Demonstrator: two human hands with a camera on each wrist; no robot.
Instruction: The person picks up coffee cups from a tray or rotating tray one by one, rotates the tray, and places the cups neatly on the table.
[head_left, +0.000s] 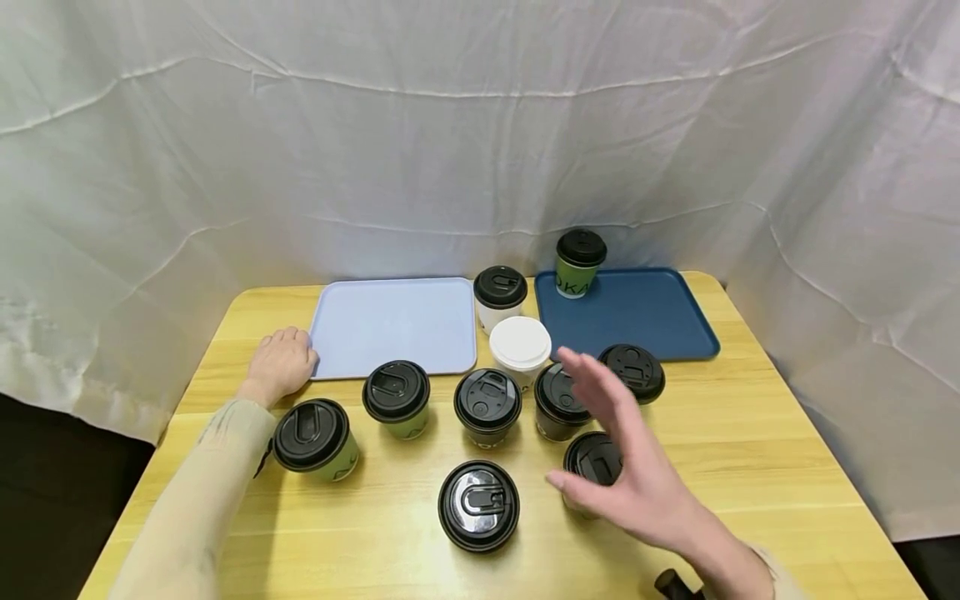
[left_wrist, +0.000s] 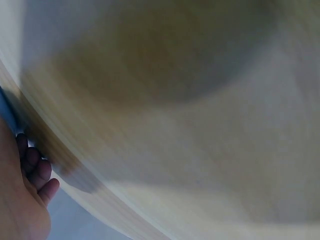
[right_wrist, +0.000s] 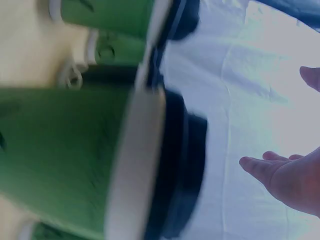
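Note:
My right hand (head_left: 637,467) hovers over the right group of cups, thumb and fingers spread apart with nothing between them. Beneath it stands a black-lidded paper cup (head_left: 588,454), partly hidden by the hand. In the right wrist view, a green cup (right_wrist: 60,155) looms close and blurred, with the right hand (right_wrist: 295,180) apart from it. My left hand (head_left: 281,362) rests on the table at the left edge of the pale tray (head_left: 397,325), its fingers loosely bent. A tilted-looking green cup (head_left: 311,437) stands beside the left forearm.
A green cup (head_left: 577,271) stands on the blue tray (head_left: 637,312). Between the trays are a white black-lidded cup (head_left: 501,292) and a white-lidded cup (head_left: 520,342). Several black-lidded cups stand nearer, including a front one (head_left: 478,504). A pale curtain (head_left: 465,150) hangs behind.

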